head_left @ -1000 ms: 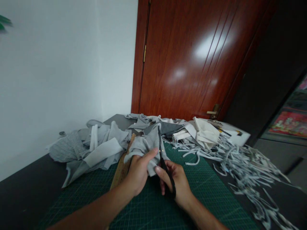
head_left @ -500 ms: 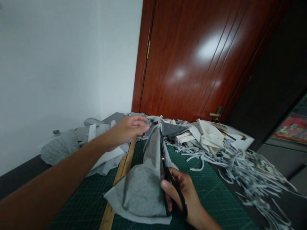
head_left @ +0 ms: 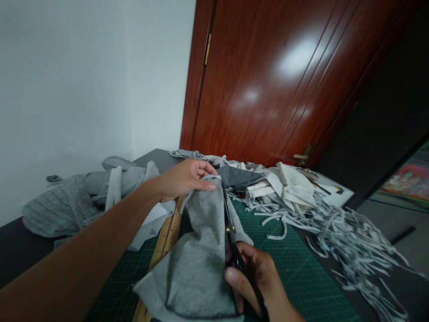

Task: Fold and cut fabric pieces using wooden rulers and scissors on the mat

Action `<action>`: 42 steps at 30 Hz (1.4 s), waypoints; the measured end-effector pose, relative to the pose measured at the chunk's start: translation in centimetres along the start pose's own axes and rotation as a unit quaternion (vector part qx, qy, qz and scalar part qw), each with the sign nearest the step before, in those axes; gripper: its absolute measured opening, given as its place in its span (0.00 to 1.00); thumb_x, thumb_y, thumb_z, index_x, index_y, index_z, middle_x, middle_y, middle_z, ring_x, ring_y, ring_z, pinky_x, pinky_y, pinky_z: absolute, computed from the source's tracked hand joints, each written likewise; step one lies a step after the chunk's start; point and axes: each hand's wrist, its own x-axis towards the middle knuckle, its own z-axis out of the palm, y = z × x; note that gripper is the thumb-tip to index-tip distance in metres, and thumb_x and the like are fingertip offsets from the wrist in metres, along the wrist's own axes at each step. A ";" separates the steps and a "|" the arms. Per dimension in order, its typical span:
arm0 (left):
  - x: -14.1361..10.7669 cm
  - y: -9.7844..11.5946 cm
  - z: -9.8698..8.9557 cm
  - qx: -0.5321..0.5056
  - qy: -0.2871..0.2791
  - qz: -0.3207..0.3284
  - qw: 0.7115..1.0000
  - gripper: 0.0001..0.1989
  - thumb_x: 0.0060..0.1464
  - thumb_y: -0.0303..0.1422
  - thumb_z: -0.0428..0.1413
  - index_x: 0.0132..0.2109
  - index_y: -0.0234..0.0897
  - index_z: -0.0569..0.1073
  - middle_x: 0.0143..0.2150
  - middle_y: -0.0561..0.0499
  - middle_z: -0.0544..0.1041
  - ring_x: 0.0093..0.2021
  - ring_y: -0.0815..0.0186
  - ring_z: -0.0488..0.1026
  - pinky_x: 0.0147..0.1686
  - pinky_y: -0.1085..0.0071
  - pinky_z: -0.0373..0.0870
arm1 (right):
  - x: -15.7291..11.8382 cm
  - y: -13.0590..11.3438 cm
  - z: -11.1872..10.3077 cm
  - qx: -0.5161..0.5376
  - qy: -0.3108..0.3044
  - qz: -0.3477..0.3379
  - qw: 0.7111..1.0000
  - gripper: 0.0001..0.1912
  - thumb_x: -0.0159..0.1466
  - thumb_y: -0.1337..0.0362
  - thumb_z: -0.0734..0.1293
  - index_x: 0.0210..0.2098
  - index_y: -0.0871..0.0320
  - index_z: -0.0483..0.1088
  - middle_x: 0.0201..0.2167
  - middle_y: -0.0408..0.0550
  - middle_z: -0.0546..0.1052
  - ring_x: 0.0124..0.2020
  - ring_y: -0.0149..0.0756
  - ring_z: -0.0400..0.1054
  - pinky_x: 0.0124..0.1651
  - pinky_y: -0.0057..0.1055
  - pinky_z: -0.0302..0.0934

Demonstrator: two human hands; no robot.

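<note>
A piece of grey fabric (head_left: 201, 264) hangs partly raised over the green cutting mat (head_left: 295, 277). My left hand (head_left: 192, 176) pinches its far upper edge between thumb and fingers. Black-handled scissors (head_left: 230, 229) are gripped in my right hand (head_left: 256, 273), with the blades pointing away from me along the fabric's right side. The blades appear nearly closed, and their tips reach close to my left fingertips. Part of the fabric shows on the right of the blades. A wooden ruler (head_left: 166, 239) lies on the mat, partly under the fabric.
Grey and white cloth (head_left: 67, 201) is piled at the left by the wall. Cream fabric pieces (head_left: 296, 190) and a heap of thin cut strips (head_left: 348, 241) lie at the right. A brown wooden door (head_left: 254, 89) stands behind the table.
My left hand has moved right and closed on the fabric's top edge, where it was apart from it before. The scissors remain at the fabric's right side.
</note>
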 end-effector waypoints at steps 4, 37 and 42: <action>0.0 0.0 -0.1 0.004 0.033 0.004 0.999 0.12 0.54 0.36 0.69 0.41 0.35 0.79 0.34 0.50 0.81 0.32 0.67 0.75 0.33 0.73 0.67 | -0.1 -0.6 0.2 -0.015 -0.005 0.010 1.000 0.23 0.63 0.45 0.77 0.39 0.57 0.71 0.17 0.33 0.65 0.12 0.23 0.55 0.15 0.20 0.50; 0.1 1.9 3.0 0.007 0.102 0.095 0.990 0.21 0.65 0.40 0.58 0.63 0.42 0.77 0.61 0.46 0.80 0.60 0.53 0.75 0.61 0.57 0.69 | 0.0 -1.5 -0.2 -0.029 0.005 -0.051 0.998 0.28 0.60 0.39 0.77 0.43 0.56 0.74 0.23 0.35 0.61 0.20 0.26 0.53 0.22 0.26 0.46; 0.0 2.2 3.4 0.044 0.088 0.115 0.988 0.22 0.66 0.39 0.57 0.64 0.41 0.76 0.62 0.47 0.80 0.61 0.53 0.75 0.63 0.57 0.67 | 0.0 -1.9 -0.4 -0.044 0.011 -0.043 0.998 0.29 0.58 0.38 0.77 0.43 0.56 0.74 0.23 0.36 0.63 0.20 0.28 0.54 0.22 0.27 0.48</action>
